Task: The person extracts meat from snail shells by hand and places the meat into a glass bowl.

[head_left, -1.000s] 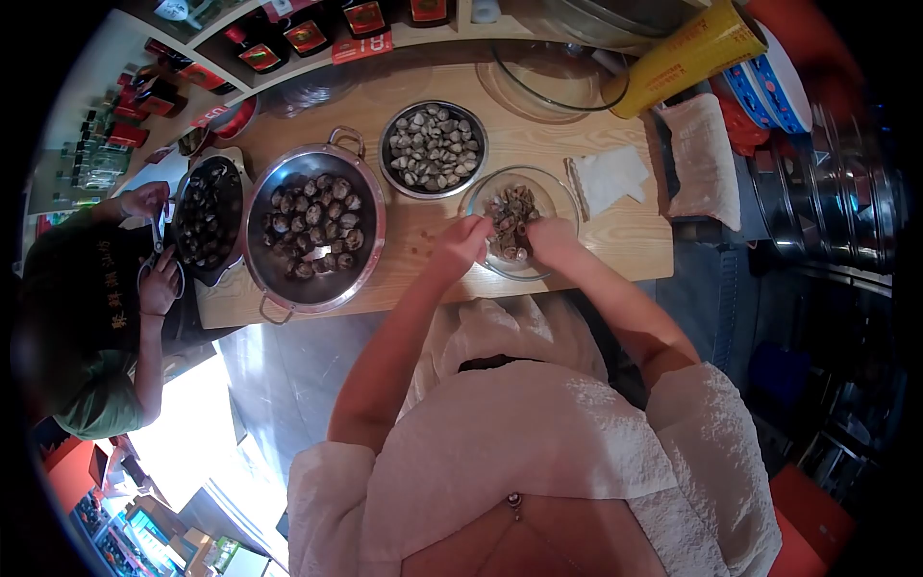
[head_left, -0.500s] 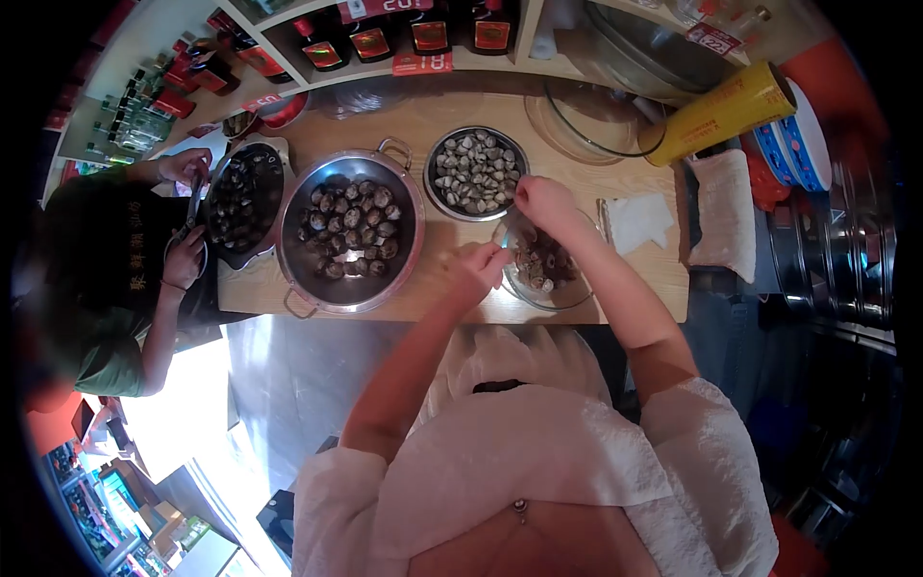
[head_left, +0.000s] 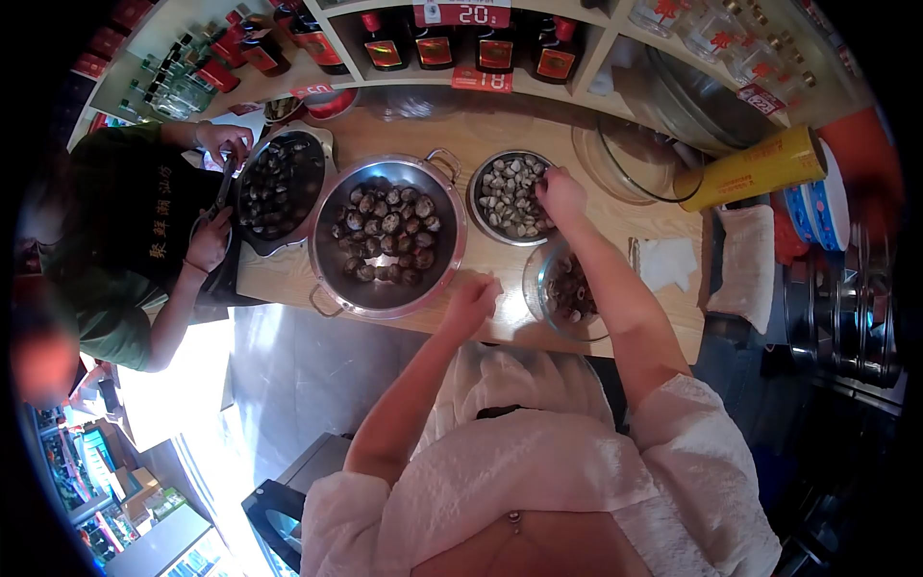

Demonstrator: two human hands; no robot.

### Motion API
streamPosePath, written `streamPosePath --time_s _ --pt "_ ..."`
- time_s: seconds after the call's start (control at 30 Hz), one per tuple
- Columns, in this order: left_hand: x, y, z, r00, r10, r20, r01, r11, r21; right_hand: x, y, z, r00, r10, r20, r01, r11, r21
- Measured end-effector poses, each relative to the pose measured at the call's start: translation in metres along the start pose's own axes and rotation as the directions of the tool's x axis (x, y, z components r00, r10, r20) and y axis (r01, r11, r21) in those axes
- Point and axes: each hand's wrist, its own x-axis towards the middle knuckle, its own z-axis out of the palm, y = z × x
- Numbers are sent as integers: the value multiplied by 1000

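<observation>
My right hand (head_left: 561, 195) reaches to the right rim of a steel bowl of pale clams (head_left: 511, 192), its fingers bent at the clams; what they hold, if anything, is hidden. Over the table's front part, my left hand (head_left: 473, 303) is closed, between the large colander and the glass bowl, and its fingertips are too small to read. The glass bowl (head_left: 535, 286) holds brownish shellfish pieces (head_left: 567, 288), partly covered by my right forearm. Left of these stands a two-handled steel colander (head_left: 452, 264) with dark round shells (head_left: 389, 226).
At the left a co-worker (head_left: 144, 231) holds scissors beside a pan of dark shells (head_left: 279, 183). White tissues (head_left: 665, 262) lie on the right, with a yellow roll (head_left: 755, 171) behind. Large glass bowls (head_left: 635, 159) and bottle shelves (head_left: 452, 77) line the back.
My right hand has moved from the glass bowl up to the clam bowl. My left hand has drawn away from the glass bowl to the left. The view has shifted.
</observation>
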Motion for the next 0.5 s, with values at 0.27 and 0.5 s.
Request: streamPosePath --time_s 0.27,0.5 --pt "29 32 24 899 419 -125 -319 824 468 -74 -8 -67 785 -92 613 -531 410 742" --pt "49 14 55 875 451 177 -484 802 350 -120 27 -95 800 -161 577 -531 258 807"
